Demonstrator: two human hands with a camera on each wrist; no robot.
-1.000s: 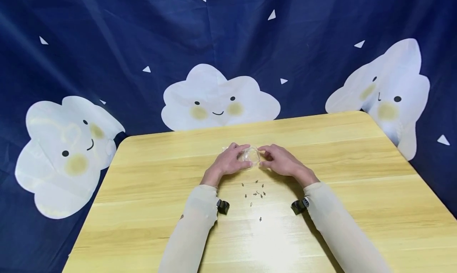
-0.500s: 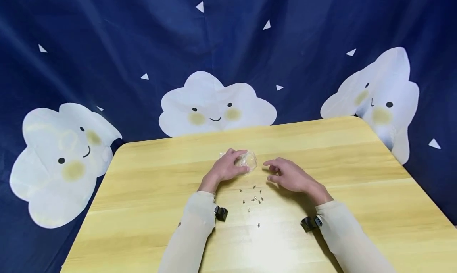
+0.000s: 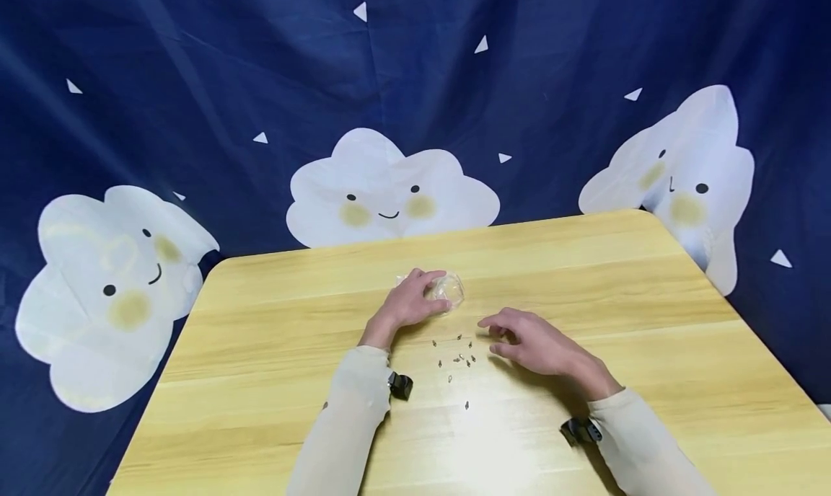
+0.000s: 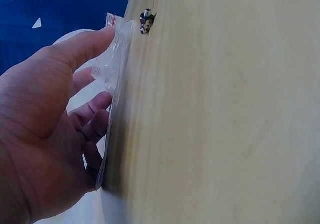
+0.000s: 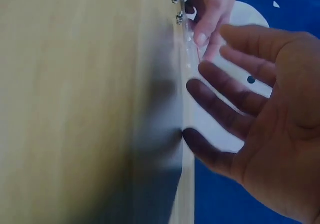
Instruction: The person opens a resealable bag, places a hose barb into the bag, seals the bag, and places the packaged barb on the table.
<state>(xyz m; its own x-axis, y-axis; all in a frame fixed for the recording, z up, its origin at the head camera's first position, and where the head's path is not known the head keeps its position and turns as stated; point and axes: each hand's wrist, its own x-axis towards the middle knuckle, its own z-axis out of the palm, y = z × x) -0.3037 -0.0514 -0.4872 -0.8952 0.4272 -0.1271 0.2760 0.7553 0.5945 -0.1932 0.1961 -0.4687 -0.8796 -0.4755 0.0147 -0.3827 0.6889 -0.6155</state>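
- Extending from the lower edge: left sleeve and right sleeve, both pale; a black wrist camera sits on the inner side of each forearm.
- Small metal pieces: scattered on the table between the forearms, mostly in a loose cluster. One piece lies apart, nearer the person. Exact type: too small to tell.
- Right hand: positioned just to the right of the cluster. Fingers apart and loosely bent; grip unloaded.
- Left hand: located beyond the cluster. Thumb and fingers hold a clear plastic bag between them.
- Bag position: at the table surface, past the cluster, with one end projecting rightward from the left hand.
- Table surface: light wood grain, rounded far corners.
- Dark blue curtain: hanging behind the far edge, printed with smiling white clouds and small white triangles.
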